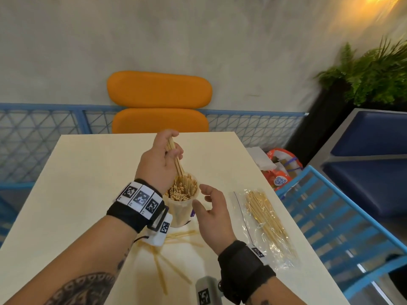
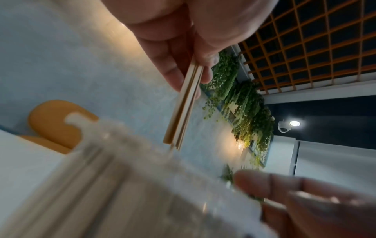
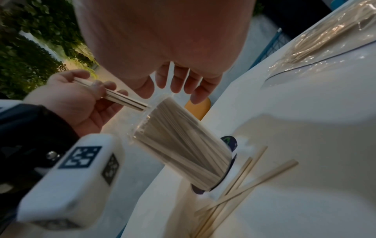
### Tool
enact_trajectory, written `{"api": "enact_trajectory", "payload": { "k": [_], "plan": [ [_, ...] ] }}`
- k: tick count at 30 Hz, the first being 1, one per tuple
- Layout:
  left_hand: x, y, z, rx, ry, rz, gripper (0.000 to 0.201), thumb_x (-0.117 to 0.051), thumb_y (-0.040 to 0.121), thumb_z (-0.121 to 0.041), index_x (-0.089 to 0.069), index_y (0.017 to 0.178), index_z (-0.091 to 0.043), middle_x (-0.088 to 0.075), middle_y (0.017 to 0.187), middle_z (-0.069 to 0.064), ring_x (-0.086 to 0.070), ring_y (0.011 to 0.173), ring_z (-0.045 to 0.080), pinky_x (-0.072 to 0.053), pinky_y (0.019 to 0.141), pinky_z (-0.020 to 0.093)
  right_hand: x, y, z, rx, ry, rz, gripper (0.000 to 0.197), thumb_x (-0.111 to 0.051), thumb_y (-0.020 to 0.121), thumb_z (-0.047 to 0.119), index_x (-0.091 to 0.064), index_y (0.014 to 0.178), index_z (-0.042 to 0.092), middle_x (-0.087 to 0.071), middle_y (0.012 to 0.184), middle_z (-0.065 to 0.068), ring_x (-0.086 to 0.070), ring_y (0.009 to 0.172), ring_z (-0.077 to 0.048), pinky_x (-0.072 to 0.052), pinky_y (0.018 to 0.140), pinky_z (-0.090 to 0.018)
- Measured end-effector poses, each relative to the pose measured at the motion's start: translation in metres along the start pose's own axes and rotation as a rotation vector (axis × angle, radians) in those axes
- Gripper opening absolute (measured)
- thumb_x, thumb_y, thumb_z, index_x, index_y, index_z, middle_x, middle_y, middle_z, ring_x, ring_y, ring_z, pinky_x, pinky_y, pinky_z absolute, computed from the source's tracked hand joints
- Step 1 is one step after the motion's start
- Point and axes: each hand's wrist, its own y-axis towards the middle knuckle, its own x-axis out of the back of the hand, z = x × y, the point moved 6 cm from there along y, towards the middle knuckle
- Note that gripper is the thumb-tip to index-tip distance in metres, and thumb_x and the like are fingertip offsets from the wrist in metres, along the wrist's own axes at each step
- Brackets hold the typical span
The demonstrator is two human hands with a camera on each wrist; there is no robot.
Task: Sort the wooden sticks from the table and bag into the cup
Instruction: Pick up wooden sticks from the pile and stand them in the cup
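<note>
A clear plastic cup (image 1: 179, 211) packed with wooden sticks stands mid-table, also seen as the cup (image 3: 179, 143) in the right wrist view. My left hand (image 1: 164, 157) pinches a small bundle of sticks (image 1: 175, 158) just above the cup's rim, their lower ends at the mouth; the same bundle (image 2: 183, 109) shows between thumb and fingers. My right hand (image 1: 209, 205) hovers beside the cup's right side, fingers relaxed, holding nothing. Loose sticks (image 1: 167, 260) lie on the table before the cup. A clear bag (image 1: 264, 221) of sticks lies to the right.
The cream table (image 1: 88, 183) ends near an orange padded seat (image 1: 159, 102). A blue metal chair (image 1: 343, 227) stands at the right edge, with a red-and-white bag (image 1: 279, 170) on the floor and a plant (image 1: 370, 73) beyond.
</note>
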Motion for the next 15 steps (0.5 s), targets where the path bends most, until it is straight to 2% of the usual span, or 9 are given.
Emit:
{"api": "enact_trajectory", "payload": {
  "k": [4, 7, 8, 9, 10, 11, 12, 13, 15],
  "plan": [
    [-0.022, -0.006, 0.021, 0.072, 0.066, 0.157, 0.034, -0.046, 0.103, -0.018, -0.038, 0.123, -0.045, -0.071, 0.089, -0.011, -0.069, 0.085, 0.009, -0.052, 0.080, 0.028, -0.003, 0.003, -0.002, -0.007, -0.010, 0.006, 0.046, -0.059, 0.095, 0.016, -0.042, 0.117, 0.052, -0.043, 0.126, 0.028, -0.042, 0.126, -0.008, -0.043, 0.092, -0.017],
    [-0.035, -0.015, 0.036, 0.076, 0.111, 0.278, 0.026, -0.041, 0.105, -0.022, -0.037, 0.121, -0.043, -0.070, 0.089, -0.016, -0.066, 0.074, 0.011, -0.049, 0.070, 0.027, -0.010, 0.003, -0.002, 0.002, -0.024, 0.044, 0.053, -0.056, 0.092, 0.018, -0.039, 0.134, 0.047, -0.035, 0.137, 0.030, -0.034, 0.135, -0.006, -0.043, 0.106, -0.037],
    [-0.039, -0.019, 0.041, 0.059, 0.121, 0.314, 0.022, -0.038, 0.105, -0.024, -0.039, 0.119, -0.041, -0.069, 0.092, -0.018, -0.064, 0.077, 0.011, -0.048, 0.070, 0.027, -0.013, 0.003, 0.000, 0.015, -0.058, 0.073, 0.059, -0.055, 0.092, 0.018, -0.035, 0.143, 0.040, -0.031, 0.144, 0.026, -0.028, 0.139, -0.006, -0.038, 0.112, -0.040],
    [-0.042, -0.022, 0.044, 0.033, 0.126, 0.335, 0.019, -0.036, 0.105, -0.026, -0.042, 0.117, -0.040, -0.068, 0.096, -0.019, -0.063, 0.086, 0.012, -0.048, 0.076, 0.028, -0.016, 0.003, 0.001, 0.030, -0.095, 0.109, 0.064, -0.054, 0.093, 0.016, -0.030, 0.150, 0.034, -0.025, 0.152, 0.021, -0.020, 0.144, -0.005, -0.031, 0.118, -0.036],
    [-0.044, -0.024, 0.046, -0.004, 0.137, 0.337, 0.020, -0.034, 0.105, -0.029, -0.047, 0.114, -0.039, -0.067, 0.103, -0.019, -0.061, 0.101, 0.011, -0.047, 0.088, 0.031, -0.019, 0.003, 0.003, 0.043, -0.137, 0.150, 0.068, -0.052, 0.095, 0.014, -0.024, 0.154, 0.029, -0.017, 0.158, 0.018, -0.011, 0.147, -0.002, -0.020, 0.121, -0.025],
    [-0.045, -0.026, 0.048, -0.030, 0.169, 0.331, 0.023, -0.032, 0.103, -0.031, -0.052, 0.111, -0.041, -0.065, 0.112, -0.019, -0.053, 0.120, 0.011, -0.040, 0.103, 0.036, -0.022, 0.002, 0.006, 0.057, -0.179, 0.193, 0.070, -0.050, 0.096, 0.013, -0.018, 0.157, 0.027, -0.010, 0.162, 0.016, -0.003, 0.148, 0.001, -0.010, 0.118, -0.013],
    [-0.046, -0.027, 0.050, -0.039, 0.206, 0.326, 0.026, -0.032, 0.103, -0.031, -0.055, 0.110, -0.042, -0.062, 0.121, -0.022, -0.039, 0.137, 0.008, -0.027, 0.115, 0.040, -0.024, 0.001, 0.008, 0.080, -0.224, 0.228, 0.072, -0.048, 0.097, 0.012, -0.014, 0.159, 0.027, -0.004, 0.163, 0.016, 0.002, 0.147, 0.004, -0.003, 0.114, -0.007],
    [-0.047, -0.027, 0.051, -0.032, 0.248, 0.332, 0.028, -0.034, 0.104, -0.029, -0.058, 0.110, -0.042, -0.058, 0.128, -0.026, -0.024, 0.146, 0.004, -0.012, 0.121, 0.043, -0.027, 0.000, 0.009, 0.114, -0.274, 0.253, 0.073, -0.045, 0.097, 0.011, -0.011, 0.159, 0.026, -0.001, 0.164, 0.016, 0.006, 0.147, 0.005, 0.001, 0.114, -0.007],
    [-0.048, -0.030, 0.051, -0.012, 0.347, 0.390, 0.033, -0.035, 0.106, -0.027, -0.061, 0.118, -0.042, -0.044, 0.141, -0.032, -0.004, 0.151, 0.001, 0.010, 0.121, 0.047, -0.031, -0.002, 0.011, 0.195, -0.392, 0.264, 0.073, -0.040, 0.095, 0.013, -0.009, 0.160, 0.025, 0.004, 0.164, 0.017, 0.009, 0.150, -0.003, 0.004, 0.118, -0.015]
  ]
}}
